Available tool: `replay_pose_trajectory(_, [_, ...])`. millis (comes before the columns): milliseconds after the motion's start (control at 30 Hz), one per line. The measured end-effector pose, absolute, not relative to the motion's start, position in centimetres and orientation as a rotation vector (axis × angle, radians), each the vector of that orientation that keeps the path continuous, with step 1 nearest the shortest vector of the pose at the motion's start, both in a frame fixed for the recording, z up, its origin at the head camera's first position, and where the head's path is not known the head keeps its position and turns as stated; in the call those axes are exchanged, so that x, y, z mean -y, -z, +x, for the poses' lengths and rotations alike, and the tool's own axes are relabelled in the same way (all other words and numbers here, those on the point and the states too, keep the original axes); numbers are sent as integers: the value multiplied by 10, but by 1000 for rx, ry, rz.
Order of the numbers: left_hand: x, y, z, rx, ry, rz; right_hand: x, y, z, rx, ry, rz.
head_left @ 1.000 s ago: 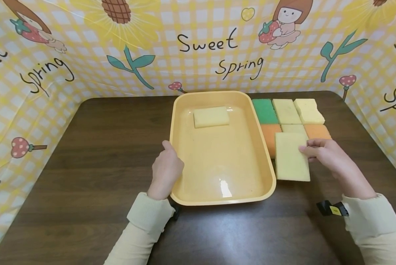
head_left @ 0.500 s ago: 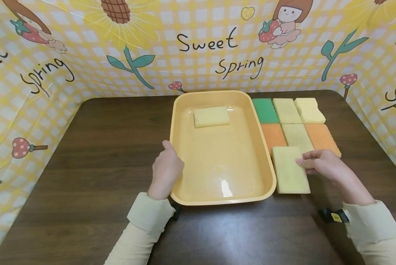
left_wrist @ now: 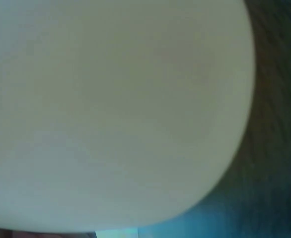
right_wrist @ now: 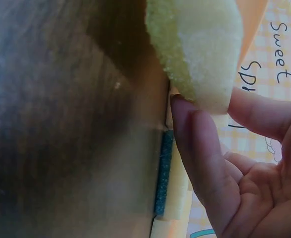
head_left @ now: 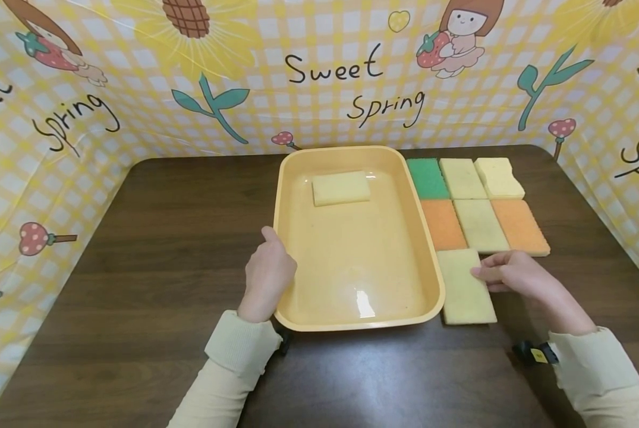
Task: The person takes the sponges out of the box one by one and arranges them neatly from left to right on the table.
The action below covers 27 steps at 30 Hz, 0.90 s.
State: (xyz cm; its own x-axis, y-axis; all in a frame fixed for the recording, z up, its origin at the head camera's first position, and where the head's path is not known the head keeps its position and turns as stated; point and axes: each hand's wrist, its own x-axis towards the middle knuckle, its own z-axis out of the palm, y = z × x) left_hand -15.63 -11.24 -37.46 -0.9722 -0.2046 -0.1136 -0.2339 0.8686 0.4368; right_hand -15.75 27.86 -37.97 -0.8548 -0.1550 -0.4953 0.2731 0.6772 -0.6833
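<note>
My right hand [head_left: 518,276] pinches a pale yellow sponge [head_left: 465,288] by its right edge, just right of the tray's front corner. In the right wrist view, thumb and fingers hold the sponge [right_wrist: 207,49] at one end; it shows a rough yellow-green side and a smoother pale side, held off the table. My left hand [head_left: 268,276] grips the left rim of a yellow plastic tray [head_left: 359,255]; the undersides of its fingers are hidden. A pale yellow sponge [head_left: 342,188] lies flat inside, near the tray's far end. The left wrist view shows mostly the blurred tray wall [left_wrist: 115,114].
Right of the tray, sponges lie in two rows: green [head_left: 428,178], pale yellow [head_left: 463,178] and a notched cream one [head_left: 500,178] behind; orange [head_left: 444,224], pale yellow [head_left: 481,226] and orange [head_left: 521,227] in front. A patterned cloth [head_left: 340,95] stands behind the dark wooden table [head_left: 180,238].
My right hand has brought the held sponge nearer and slightly left, from over the front row to just before it, uncovering that row. The left hand and tray stay in place.
</note>
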Motion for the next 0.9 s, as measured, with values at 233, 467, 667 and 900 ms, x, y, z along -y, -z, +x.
replay_pose_trajectory(233, [113,373,-156,-2958,-708,-357,-279,383,-158,-2326,1068,94])
replay_pose_trajectory(467, [113,374,-156,-2960,-720,-360,-280,385,-158,-2332,1041,104])
replay_pose_trajectory(667, [112,374,-156,-2966,-719,-353,-278,387,-158,-2340,1028,90])
replay_pose_trajectory(900, [112,373,-156,-2964,-728,-354,-277,386,-159,-2355,1013,64])
